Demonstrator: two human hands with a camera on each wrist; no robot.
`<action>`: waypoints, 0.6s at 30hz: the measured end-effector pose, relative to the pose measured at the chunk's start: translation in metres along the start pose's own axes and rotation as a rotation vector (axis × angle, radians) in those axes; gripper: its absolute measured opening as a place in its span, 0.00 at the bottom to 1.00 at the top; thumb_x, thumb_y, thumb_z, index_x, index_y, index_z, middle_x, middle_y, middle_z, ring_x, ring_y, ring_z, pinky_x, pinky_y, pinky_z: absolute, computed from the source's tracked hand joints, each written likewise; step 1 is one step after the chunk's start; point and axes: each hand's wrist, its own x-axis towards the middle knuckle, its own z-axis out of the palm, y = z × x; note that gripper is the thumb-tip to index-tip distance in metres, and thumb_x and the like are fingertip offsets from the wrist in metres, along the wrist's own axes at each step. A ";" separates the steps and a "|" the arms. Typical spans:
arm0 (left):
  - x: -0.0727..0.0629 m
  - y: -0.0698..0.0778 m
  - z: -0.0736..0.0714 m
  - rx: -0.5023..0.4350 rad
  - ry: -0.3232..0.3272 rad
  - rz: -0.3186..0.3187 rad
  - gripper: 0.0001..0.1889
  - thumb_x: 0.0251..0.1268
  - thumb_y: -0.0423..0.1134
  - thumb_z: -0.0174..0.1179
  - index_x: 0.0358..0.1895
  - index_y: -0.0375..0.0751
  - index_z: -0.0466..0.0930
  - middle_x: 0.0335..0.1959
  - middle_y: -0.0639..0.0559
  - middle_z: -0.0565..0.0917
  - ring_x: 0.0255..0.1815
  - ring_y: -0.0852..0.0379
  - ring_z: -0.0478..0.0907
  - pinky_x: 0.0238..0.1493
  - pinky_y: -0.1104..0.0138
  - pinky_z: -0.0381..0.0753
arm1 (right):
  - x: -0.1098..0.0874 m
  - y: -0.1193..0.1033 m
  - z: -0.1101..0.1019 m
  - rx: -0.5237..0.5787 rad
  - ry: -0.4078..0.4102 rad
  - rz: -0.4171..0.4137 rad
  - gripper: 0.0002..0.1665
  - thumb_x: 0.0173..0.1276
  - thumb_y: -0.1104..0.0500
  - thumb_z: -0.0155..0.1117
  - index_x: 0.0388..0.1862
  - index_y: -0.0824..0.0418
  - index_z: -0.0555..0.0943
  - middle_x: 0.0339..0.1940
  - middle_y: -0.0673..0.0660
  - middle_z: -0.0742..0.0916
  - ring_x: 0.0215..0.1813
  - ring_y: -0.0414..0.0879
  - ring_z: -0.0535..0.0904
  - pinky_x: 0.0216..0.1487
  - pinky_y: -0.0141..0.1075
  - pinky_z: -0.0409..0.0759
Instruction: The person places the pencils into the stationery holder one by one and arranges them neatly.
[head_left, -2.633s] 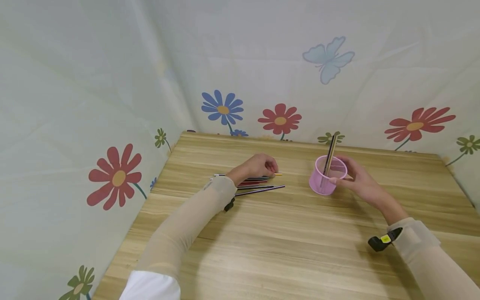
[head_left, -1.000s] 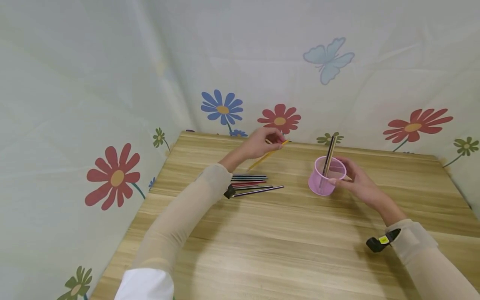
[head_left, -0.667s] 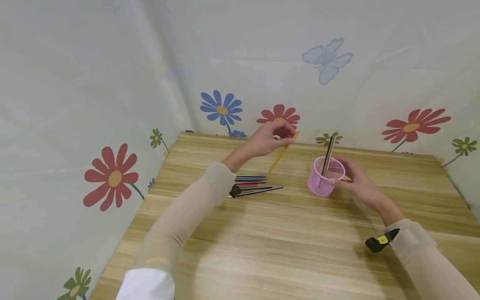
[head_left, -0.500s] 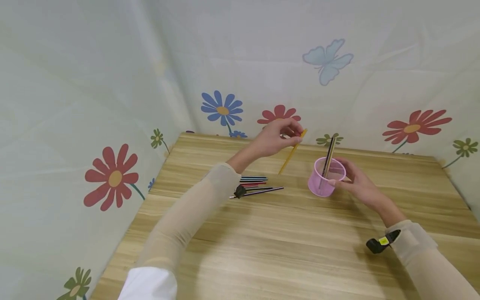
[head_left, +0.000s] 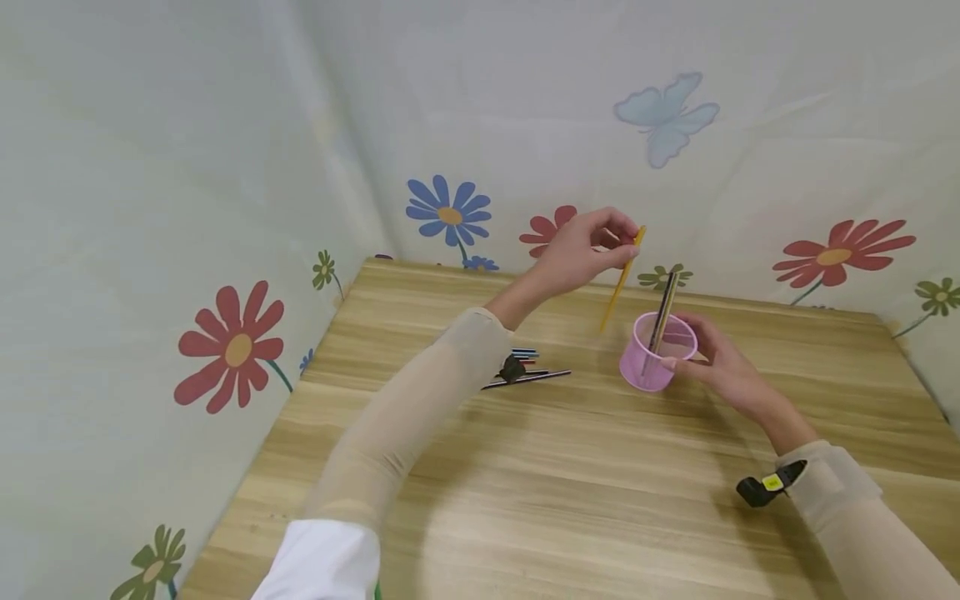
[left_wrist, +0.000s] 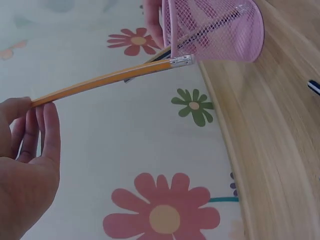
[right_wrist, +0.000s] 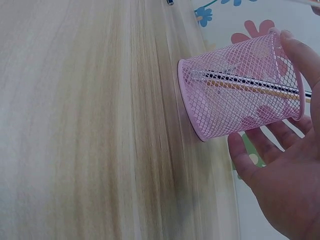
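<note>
My left hand (head_left: 588, 250) pinches a yellow pencil (head_left: 622, 282) near its upper end and holds it in the air, left of the pink mesh pencil cup (head_left: 636, 367). In the left wrist view the pencil's (left_wrist: 105, 80) metal and eraser end points towards the cup (left_wrist: 225, 35). My right hand (head_left: 720, 367) grips the cup by its right side, thumb at the rim, as the right wrist view shows with the hand (right_wrist: 285, 165) around the mesh (right_wrist: 235, 95). A dark pencil and a yellowish one (head_left: 663, 312) lean inside the cup.
Several pencils (head_left: 543, 377) lie on the wooden table (head_left: 570, 483) left of the cup, partly hidden by my left wrist and its black camera (head_left: 513, 369). A flower-printed cloth (head_left: 517, 108) hangs behind the table's far edge.
My left hand has picked the yellow pencil up from the table, raised it and carried it right towards the cup, tilting it steeper. The right hand and the cup have stayed in place.
</note>
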 end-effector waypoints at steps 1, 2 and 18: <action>0.002 0.000 0.002 -0.018 0.014 0.000 0.11 0.74 0.35 0.68 0.54 0.40 0.81 0.48 0.49 0.85 0.48 0.55 0.85 0.51 0.68 0.85 | 0.000 0.000 0.000 0.000 -0.002 -0.002 0.45 0.75 0.64 0.71 0.83 0.65 0.58 0.74 0.67 0.73 0.78 0.67 0.65 0.74 0.44 0.73; 0.004 -0.001 0.003 -0.039 0.030 0.001 0.11 0.74 0.35 0.68 0.54 0.40 0.81 0.48 0.49 0.85 0.47 0.55 0.85 0.51 0.67 0.86 | 0.000 -0.001 0.000 -0.002 -0.004 -0.005 0.45 0.75 0.64 0.70 0.83 0.66 0.57 0.74 0.68 0.73 0.77 0.67 0.65 0.73 0.40 0.73; 0.028 -0.021 0.040 -0.487 0.378 0.043 0.11 0.72 0.24 0.66 0.53 0.27 0.80 0.42 0.45 0.83 0.39 0.56 0.86 0.49 0.61 0.89 | -0.002 -0.002 0.001 0.038 -0.003 -0.023 0.44 0.75 0.66 0.69 0.82 0.68 0.58 0.74 0.70 0.71 0.78 0.69 0.63 0.64 0.24 0.74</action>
